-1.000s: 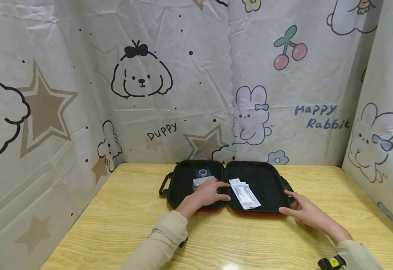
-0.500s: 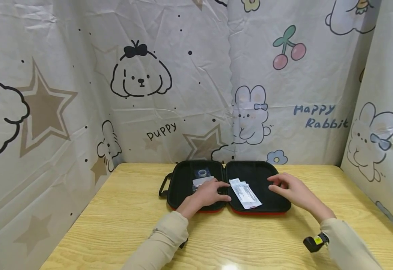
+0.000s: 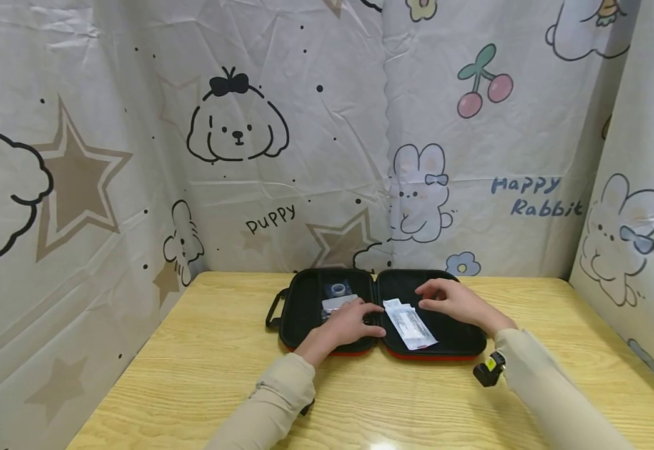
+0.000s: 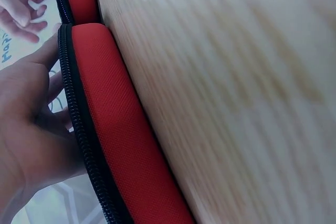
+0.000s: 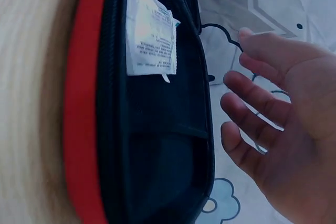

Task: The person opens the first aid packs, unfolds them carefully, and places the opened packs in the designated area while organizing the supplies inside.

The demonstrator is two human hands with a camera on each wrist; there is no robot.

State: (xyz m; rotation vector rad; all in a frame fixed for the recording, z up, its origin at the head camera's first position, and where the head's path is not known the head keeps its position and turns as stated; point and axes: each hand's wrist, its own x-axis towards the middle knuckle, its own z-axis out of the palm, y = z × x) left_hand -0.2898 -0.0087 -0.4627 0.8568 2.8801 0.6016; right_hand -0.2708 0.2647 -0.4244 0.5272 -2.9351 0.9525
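Note:
A zip case with a black inside [image 3: 298,312] and a red outside [image 4: 113,98] lies unfolded flat on the table. White printed packets [image 3: 408,325] lie in its right half, beside the hinge. My left hand [image 3: 345,325] rests over the left half, fingers reaching toward the hinge and partly covering a pale flat item [image 3: 339,301]. Behind that item is a small white ring-shaped roll [image 3: 338,289] on a dark blue backing. Above the right half hovers my right hand [image 3: 453,303], holding nothing, its fingers [image 5: 252,98] loosely bent and apart from the packets.
On the case's left side a black carry handle [image 3: 273,309] sticks out. The wooden table [image 3: 203,375] ends at a printed fabric backdrop [image 3: 304,156] behind and at both sides. A black wrist camera [image 3: 490,370] hangs under the right sleeve.
My right hand has left the case's right rim, risen and moved left over the right half, toward the packets. My left hand and the case have stayed in place.

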